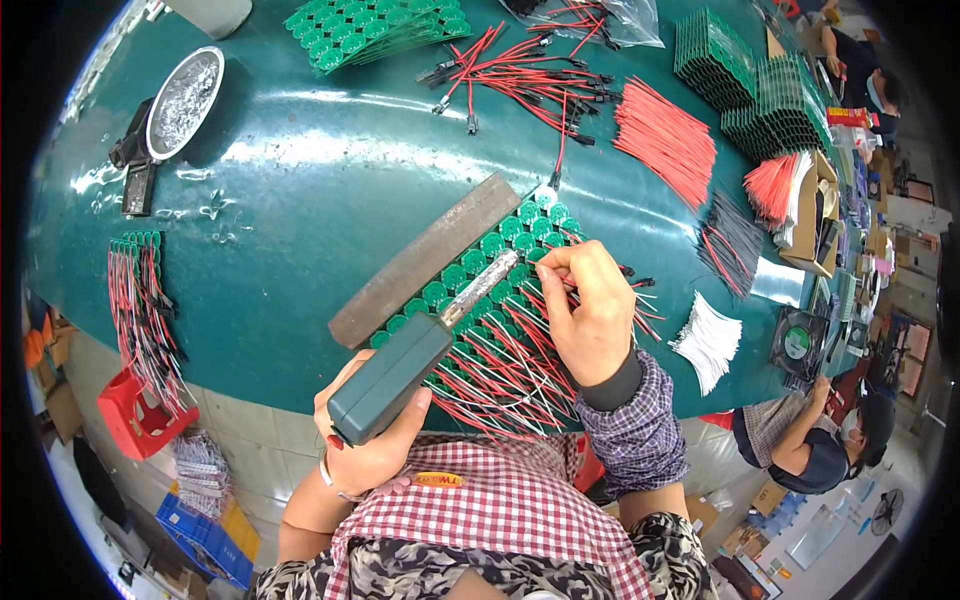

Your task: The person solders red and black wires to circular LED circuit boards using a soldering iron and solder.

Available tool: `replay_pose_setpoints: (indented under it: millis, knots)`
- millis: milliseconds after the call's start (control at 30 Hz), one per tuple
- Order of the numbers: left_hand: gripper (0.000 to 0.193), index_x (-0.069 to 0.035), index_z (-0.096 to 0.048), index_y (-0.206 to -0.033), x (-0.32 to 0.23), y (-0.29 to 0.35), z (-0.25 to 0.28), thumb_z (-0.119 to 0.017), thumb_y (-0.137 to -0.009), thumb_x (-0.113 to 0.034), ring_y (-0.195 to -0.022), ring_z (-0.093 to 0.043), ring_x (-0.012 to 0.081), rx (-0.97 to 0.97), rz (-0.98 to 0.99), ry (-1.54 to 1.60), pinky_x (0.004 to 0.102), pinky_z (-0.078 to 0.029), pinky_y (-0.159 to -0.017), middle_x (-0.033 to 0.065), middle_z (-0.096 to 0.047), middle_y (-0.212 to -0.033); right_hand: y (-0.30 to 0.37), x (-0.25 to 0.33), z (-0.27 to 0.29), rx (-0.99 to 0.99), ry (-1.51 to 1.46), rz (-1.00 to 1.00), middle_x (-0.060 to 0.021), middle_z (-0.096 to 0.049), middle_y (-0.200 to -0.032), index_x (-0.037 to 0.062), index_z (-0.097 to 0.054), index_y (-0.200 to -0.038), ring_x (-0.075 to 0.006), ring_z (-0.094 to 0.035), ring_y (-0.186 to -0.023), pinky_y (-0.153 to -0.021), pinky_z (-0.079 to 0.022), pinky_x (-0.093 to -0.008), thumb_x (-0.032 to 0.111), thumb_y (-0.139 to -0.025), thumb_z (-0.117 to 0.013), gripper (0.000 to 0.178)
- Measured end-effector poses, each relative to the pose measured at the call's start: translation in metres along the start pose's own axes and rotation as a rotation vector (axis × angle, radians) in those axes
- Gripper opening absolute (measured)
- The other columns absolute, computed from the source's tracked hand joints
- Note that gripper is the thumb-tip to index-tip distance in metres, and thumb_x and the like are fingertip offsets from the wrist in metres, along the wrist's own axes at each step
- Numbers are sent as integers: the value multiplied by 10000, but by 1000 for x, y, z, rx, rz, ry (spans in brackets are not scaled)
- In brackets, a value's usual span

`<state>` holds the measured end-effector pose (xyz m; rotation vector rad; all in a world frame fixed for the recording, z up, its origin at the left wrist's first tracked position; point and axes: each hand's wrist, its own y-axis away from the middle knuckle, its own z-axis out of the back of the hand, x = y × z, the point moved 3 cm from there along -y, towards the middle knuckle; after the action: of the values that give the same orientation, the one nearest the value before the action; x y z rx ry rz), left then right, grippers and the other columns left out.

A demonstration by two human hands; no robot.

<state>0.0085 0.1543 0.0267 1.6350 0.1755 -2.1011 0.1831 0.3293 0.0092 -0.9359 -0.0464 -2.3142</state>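
My left hand is wrapped round the dark green body of a soldering gun. Its silvery tip points up and right, over a panel of round green circuit boards. Close to that tip, my right hand pinches a thin red wire against the boards; the wire's end is too small to make out. Red and white wires spread from the panel's near rows toward me. Along the panel's far left side lies a flat metal bar.
A round dish of silvery metal stands at the far left. Bundles of red wires, black wires and white wires lie to the right. Stacked green boards and connector leads sit farther back. Two people work at right.
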Motion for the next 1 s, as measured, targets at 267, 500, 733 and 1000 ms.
replay_pose_setpoints:
  millis: [267, 500, 733, 1000]
  knots:
    - [190, 44, -702, -932, 1, 1, -4, -768, -755, 24, -731, -658, 242, 22, -29, -20, 326, -515, -645, 139, -678, -851, 1, -2, -3, -11, 11, 6, -140, -588, -844, 2, -584, -896, -334, -604, -771, -673, -483, -425, -65, -783, -701, 177]
    - [180, 42, -698, -911, -2, -1, -7, -769, -747, 28, -706, -651, 250, 25, -12, -37, 332, -512, -633, 136, -668, -823, 1, -2, -4, -9, 22, 18, -139, -578, -851, 2, -582, -902, -334, -596, -772, -674, -480, -427, -58, -784, -698, 177]
    - [168, 30, -701, -896, -4, 0, -6, -770, -743, 25, -670, -635, 247, 24, -61, -84, 328, -504, -613, 128, -654, -802, 1, -3, -5, 1, 26, 15, -140, -570, -849, 3, -576, -907, -334, -588, -770, -676, -475, -426, -53, -788, -691, 174]
    - [218, 34, -720, -970, 2, 7, -1, -765, -758, 8, -685, -647, 233, -23, -60, -58, 316, -514, -624, 137, -668, -852, 0, -2, -4, 4, 36, 12, -141, -566, -848, 5, -570, -899, -334, -580, -763, -675, -471, -429, -49, -793, -686, 166]
